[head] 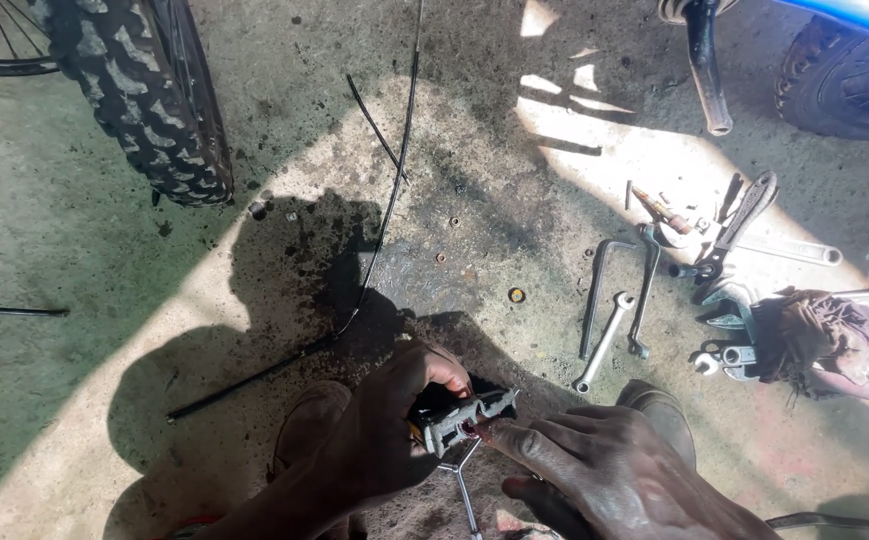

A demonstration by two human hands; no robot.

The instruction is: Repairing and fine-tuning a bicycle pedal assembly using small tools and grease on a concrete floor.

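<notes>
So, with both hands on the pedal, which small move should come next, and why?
Probably a small turn of the pedal by the right hand, while the left hand keeps it steady. The right fingertips already touch its lower edge, and a thin metal tool sits just beneath it.

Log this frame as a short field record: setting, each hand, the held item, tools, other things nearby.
setting: stained concrete floor, sun and shadow
left hand: grips the pedal from the left
right hand: fingertips at the pedal's near end
pedal: grey and black, held between the hands above a metal tool
tools: wrenches and pliers lie on the floor to the right, beside a rag
nearby: knobby tyre top left, black cable across the floor, blue bike top right
</notes>
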